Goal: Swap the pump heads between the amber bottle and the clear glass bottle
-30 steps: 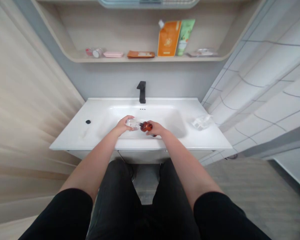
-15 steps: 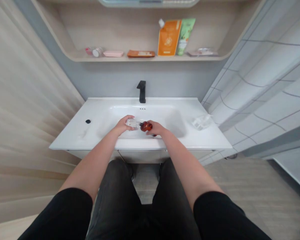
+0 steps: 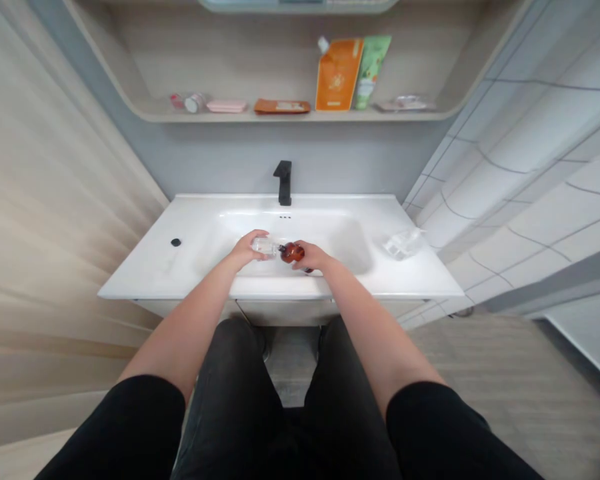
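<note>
Over the front of the white sink basin (image 3: pixel 330 233), my left hand (image 3: pixel 245 250) is closed round a small clear bottle (image 3: pixel 265 247) lying on its side, mouth to the right. My right hand (image 3: pixel 314 256) grips a brown bottle (image 3: pixel 293 252), tilted so that its dark neck meets the clear bottle's mouth. Whether liquid passes between the two is too small to tell. Part of the brown bottle is hidden behind my right fingers. On the counter to the left lies a small black cap (image 3: pixel 176 243).
A black faucet (image 3: pixel 284 183) rises behind the basin. Crumpled clear plastic (image 3: pixel 403 244) lies on the right of the counter. Above, a shelf (image 3: pixel 220 119) holds an orange pouch (image 3: pixel 338 75), a green tube (image 3: pixel 371 70) and several small items. A beige curtain (image 3: pixel 55 220) hangs at the left.
</note>
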Demonstrator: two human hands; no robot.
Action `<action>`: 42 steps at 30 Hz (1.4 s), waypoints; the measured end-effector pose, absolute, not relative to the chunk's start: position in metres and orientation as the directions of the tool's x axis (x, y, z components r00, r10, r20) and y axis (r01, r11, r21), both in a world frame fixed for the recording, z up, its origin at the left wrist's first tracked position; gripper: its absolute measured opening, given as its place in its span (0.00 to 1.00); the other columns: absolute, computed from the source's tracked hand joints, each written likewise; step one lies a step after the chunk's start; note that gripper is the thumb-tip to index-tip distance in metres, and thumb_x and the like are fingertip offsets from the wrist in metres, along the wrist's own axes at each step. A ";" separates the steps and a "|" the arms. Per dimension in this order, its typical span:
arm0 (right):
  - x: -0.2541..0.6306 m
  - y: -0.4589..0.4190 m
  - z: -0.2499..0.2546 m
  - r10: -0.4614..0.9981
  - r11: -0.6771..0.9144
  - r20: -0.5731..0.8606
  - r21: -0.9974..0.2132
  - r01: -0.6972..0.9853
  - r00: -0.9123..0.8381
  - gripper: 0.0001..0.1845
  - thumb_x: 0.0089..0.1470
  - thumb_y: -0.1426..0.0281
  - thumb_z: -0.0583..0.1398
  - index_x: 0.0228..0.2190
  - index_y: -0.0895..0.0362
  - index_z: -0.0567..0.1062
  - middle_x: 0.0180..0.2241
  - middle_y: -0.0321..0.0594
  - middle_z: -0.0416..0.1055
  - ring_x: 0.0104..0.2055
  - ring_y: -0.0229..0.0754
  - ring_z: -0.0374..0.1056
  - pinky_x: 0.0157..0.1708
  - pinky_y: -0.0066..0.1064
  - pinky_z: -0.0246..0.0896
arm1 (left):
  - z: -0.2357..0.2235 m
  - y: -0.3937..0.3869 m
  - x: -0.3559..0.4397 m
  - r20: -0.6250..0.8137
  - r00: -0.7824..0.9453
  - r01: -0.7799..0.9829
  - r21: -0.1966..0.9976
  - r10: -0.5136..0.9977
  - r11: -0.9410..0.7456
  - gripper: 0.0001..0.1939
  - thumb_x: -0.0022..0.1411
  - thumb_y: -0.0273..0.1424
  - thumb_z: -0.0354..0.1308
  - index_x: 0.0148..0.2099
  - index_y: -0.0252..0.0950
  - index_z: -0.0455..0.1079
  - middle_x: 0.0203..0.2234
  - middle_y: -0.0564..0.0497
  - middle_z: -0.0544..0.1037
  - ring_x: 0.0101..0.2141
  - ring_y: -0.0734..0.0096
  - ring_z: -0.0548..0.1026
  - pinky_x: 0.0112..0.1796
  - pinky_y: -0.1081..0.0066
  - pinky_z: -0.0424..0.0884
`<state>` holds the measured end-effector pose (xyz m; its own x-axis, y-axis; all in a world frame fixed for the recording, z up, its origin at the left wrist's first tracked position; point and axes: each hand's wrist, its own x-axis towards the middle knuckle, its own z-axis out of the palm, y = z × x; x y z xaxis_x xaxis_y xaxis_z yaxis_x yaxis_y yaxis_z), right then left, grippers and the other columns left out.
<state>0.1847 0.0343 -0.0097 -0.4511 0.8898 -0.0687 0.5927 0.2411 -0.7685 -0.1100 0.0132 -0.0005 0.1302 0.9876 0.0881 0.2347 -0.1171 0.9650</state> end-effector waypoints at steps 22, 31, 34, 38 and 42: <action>0.185 0.032 -0.007 0.890 0.235 -0.078 -0.764 0.601 -0.448 0.36 0.42 0.74 0.78 0.54 0.52 0.80 0.46 0.38 0.86 0.47 0.51 0.82 0.49 0.36 0.78 | -0.003 0.015 -0.111 0.109 0.133 0.261 0.955 0.985 -0.141 0.44 0.34 0.31 0.78 0.59 0.39 0.78 0.52 0.47 0.81 0.49 0.54 0.79 0.57 0.56 0.74; 0.185 0.029 -0.005 0.889 0.204 -0.105 -0.779 0.592 -0.445 0.35 0.42 0.74 0.78 0.53 0.51 0.79 0.45 0.38 0.86 0.45 0.50 0.82 0.44 0.35 0.79 | -0.002 0.014 -0.109 0.113 0.137 0.282 0.948 0.984 -0.148 0.44 0.33 0.33 0.80 0.58 0.39 0.78 0.52 0.47 0.81 0.49 0.53 0.80 0.56 0.56 0.75; 0.185 0.029 -0.004 0.887 0.199 -0.114 -0.779 0.594 -0.447 0.36 0.42 0.74 0.78 0.54 0.50 0.80 0.46 0.37 0.86 0.45 0.50 0.82 0.43 0.34 0.79 | -0.001 0.013 -0.109 0.113 0.139 0.274 0.950 0.984 -0.147 0.44 0.33 0.32 0.80 0.58 0.39 0.78 0.53 0.46 0.82 0.49 0.53 0.80 0.56 0.56 0.75; 0.186 0.030 -0.005 0.885 0.193 -0.123 -0.781 0.594 -0.450 0.37 0.43 0.74 0.78 0.55 0.50 0.79 0.46 0.37 0.86 0.44 0.50 0.82 0.43 0.35 0.80 | 0.001 0.012 -0.108 0.110 0.136 0.271 0.952 0.985 -0.144 0.45 0.33 0.32 0.80 0.58 0.39 0.78 0.52 0.46 0.82 0.48 0.53 0.80 0.57 0.55 0.75; 0.186 0.032 -0.007 0.883 0.218 -0.103 -0.774 0.595 -0.457 0.36 0.42 0.74 0.78 0.55 0.51 0.79 0.47 0.39 0.86 0.47 0.51 0.82 0.47 0.36 0.80 | 0.000 0.012 -0.107 0.114 0.138 0.262 0.954 0.984 -0.147 0.45 0.33 0.33 0.80 0.58 0.39 0.78 0.52 0.46 0.81 0.49 0.53 0.80 0.58 0.54 0.75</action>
<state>0.1856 0.0315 -0.0068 -0.4575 0.8833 -0.1027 0.5948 0.2181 -0.7738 -0.1073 0.0123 0.0002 0.1378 0.9839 0.1141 0.2618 -0.1473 0.9538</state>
